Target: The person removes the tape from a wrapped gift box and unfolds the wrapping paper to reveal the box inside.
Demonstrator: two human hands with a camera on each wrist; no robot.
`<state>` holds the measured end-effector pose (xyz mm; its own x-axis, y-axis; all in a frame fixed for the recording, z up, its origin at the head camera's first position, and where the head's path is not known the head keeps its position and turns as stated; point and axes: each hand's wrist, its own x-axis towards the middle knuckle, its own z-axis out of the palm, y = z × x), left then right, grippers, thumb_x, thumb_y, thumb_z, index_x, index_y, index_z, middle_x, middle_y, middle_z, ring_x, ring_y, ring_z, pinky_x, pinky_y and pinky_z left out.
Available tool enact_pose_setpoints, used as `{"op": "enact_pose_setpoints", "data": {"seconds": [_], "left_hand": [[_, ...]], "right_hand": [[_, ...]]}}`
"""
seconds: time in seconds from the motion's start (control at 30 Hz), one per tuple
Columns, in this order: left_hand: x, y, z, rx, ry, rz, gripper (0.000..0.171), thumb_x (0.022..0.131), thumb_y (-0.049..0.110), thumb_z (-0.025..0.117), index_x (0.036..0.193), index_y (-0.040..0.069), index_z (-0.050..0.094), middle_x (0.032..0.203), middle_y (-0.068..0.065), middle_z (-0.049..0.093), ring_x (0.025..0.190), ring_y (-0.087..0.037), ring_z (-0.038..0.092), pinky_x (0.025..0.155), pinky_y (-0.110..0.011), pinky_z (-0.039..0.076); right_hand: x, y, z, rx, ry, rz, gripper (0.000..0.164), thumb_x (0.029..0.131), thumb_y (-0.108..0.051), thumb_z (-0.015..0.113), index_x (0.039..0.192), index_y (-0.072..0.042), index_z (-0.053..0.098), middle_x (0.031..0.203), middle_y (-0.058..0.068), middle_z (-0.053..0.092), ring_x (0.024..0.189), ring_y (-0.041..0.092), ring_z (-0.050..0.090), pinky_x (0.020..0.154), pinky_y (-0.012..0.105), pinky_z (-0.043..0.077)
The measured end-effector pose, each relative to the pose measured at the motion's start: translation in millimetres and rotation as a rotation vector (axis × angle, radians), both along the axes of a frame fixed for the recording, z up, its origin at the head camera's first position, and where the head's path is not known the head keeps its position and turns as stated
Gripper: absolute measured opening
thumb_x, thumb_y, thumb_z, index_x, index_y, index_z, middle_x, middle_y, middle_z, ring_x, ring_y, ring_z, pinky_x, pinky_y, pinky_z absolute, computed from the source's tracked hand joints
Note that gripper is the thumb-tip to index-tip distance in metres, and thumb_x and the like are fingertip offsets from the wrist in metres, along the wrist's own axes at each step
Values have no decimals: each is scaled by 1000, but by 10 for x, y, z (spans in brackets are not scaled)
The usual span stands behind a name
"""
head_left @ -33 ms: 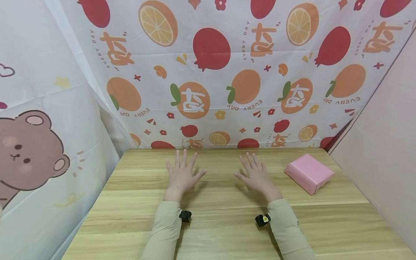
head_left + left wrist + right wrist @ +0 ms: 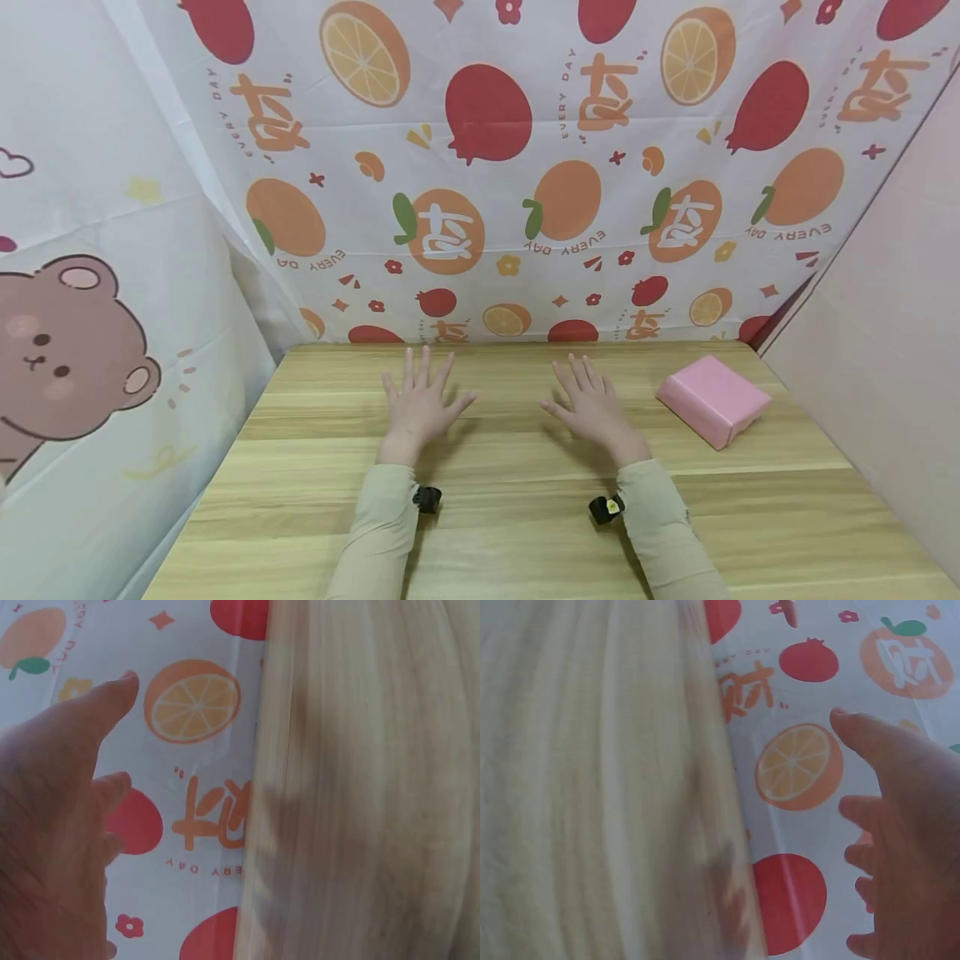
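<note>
My left hand point(image 2: 418, 410) is over the wooden table, palm down, with its fingers spread and nothing held. To its right, my right hand point(image 2: 596, 408) is spread the same way and holds nothing. Nearest to the right hand is a pink rectangular package point(image 2: 716, 400) on the table's right side, a short distance from the hand. In the left wrist view, the left hand point(image 2: 52, 817) shows its thumb and fingers stretched out. The right wrist view shows the right hand point(image 2: 915, 825) with its fingers extended and no object in it.
The wooden table point(image 2: 495, 533) ends at a fruit-print cloth point(image 2: 510, 200) behind it. A white cloth with a bear point(image 2: 75, 350) hangs on the left, and a pale panel point(image 2: 885, 333) borders the right. Small black devices sit at the left cuff point(image 2: 427, 500) and right cuff point(image 2: 606, 508).
</note>
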<state>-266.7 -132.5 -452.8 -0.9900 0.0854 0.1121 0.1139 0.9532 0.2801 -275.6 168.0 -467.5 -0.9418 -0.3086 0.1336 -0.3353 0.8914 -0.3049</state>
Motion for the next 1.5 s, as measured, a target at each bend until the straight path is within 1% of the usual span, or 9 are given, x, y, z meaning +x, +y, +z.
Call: {"op": "enact_pose_setpoints", "data": {"seconds": [0.37,0.6,0.73,0.87,1.0,1.13,1.23,1.37,1.5], "left_hand": [[8,32,-7,-7,-22,-17,83,89,74,40,157,32,15,165,-11,-2,151,-38,-13,110,-70,-17],[54,111,36,-42,-9,-40,86,87,80,34,156,32,15,164,-12,1,151,-38,-8,112,-72,-10],[81,186,47,-51,13,-61,86,87,78,37,156,30,18,164,-13,5,152,-39,-5,111,-73,-7],[99,285,53,-51,23,-81,83,88,73,44,156,29,22,165,-13,7,152,-37,-4,112,-74,-5],[103,411,30,-69,51,-101,83,87,72,46,155,29,25,165,-12,10,153,-37,1,112,-74,-2],[126,548,-14,-124,77,-136,83,87,76,42,154,30,27,165,-10,13,152,-36,5,112,-74,4],[167,648,-14,-153,79,-167,83,87,77,40,155,32,25,165,-9,13,153,-36,6,113,-73,6],[229,774,8,-165,81,-204,83,87,77,40,155,32,23,165,-8,13,153,-34,5,114,-72,6],[292,887,3,-178,90,-240,83,87,77,39,155,32,23,165,-7,14,153,-34,5,113,-73,7]], "right_hand": [[24,61,34,-16,2,-29,79,94,-62,47,157,-24,19,165,12,8,152,37,3,117,68,8],[54,180,118,-35,2,-64,79,94,-58,51,157,-22,18,165,14,5,152,39,0,117,68,7],[62,297,157,-67,-1,-94,78,95,-53,53,157,-19,19,165,16,3,151,40,-3,117,68,5],[53,465,196,-73,13,-135,79,95,-55,51,156,-15,21,164,18,3,151,42,-4,116,69,4],[44,673,231,-50,21,-182,82,95,-60,46,157,-13,18,163,21,0,150,44,-6,115,70,3],[61,915,254,-58,9,-233,86,95,-65,40,157,-12,12,162,22,-5,148,46,-11,114,71,-1],[92,1098,272,-64,4,-272,87,96,-67,35,157,-12,9,161,24,-8,147,48,-13,112,73,-2],[145,1325,293,-113,15,-320,85,97,-63,35,157,-9,9,160,29,-6,146,52,-12,110,75,-1],[195,1533,293,-153,46,-380,82,98,-59,37,155,-5,15,158,33,4,145,55,-5,109,76,2]]}}
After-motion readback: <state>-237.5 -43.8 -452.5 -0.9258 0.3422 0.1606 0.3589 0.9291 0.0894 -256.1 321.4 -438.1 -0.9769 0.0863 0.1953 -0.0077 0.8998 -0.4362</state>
